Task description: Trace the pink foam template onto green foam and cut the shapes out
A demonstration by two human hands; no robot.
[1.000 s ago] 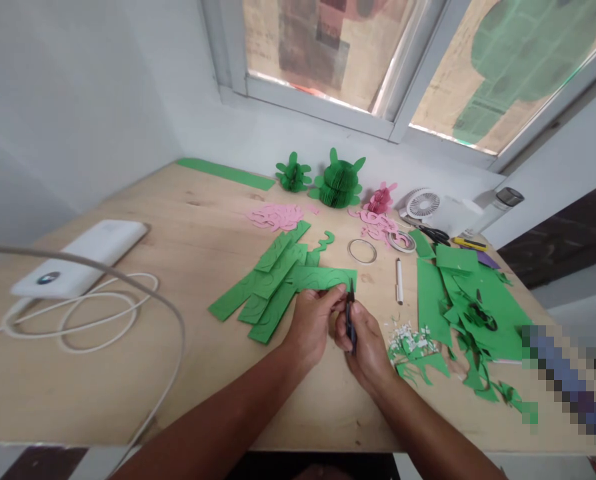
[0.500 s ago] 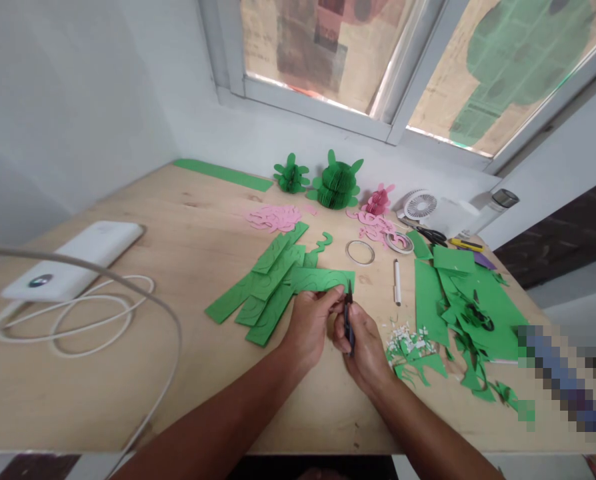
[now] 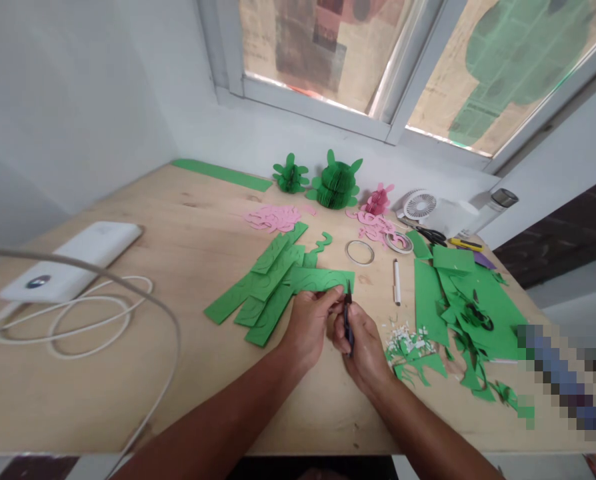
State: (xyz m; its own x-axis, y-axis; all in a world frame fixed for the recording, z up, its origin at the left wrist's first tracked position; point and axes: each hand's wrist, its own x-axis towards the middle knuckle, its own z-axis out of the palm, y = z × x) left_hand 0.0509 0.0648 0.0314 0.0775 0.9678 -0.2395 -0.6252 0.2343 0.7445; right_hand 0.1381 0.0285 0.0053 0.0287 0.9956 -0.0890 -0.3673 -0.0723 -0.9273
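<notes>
My left hand (image 3: 312, 323) pinches the lower edge of a green paper strip (image 3: 318, 277) that has curved outlines on it. In my right hand (image 3: 362, 337) is a small pair of dark scissors (image 3: 349, 320), its blades at the right end of the strip. Fingers hide much of the handles. Just left of the held strip, several more green strips (image 3: 258, 298) with similar outlines lie overlapped on the table. A wavy green cutout (image 3: 323, 241) rests above them.
Green scraps (image 3: 431, 363) and green sheets (image 3: 498, 313) cover the right side. A white pen (image 3: 397, 283), tape rolls (image 3: 360, 253) and pink cutouts (image 3: 277, 217) lie farther back, before paper figures (image 3: 336, 183). A white power bank (image 3: 73, 260) with a cable sits left.
Almost nothing differs. Both hands keep their grip and place, with the scissors still at the strip's right end; the view has shifted very slightly.
</notes>
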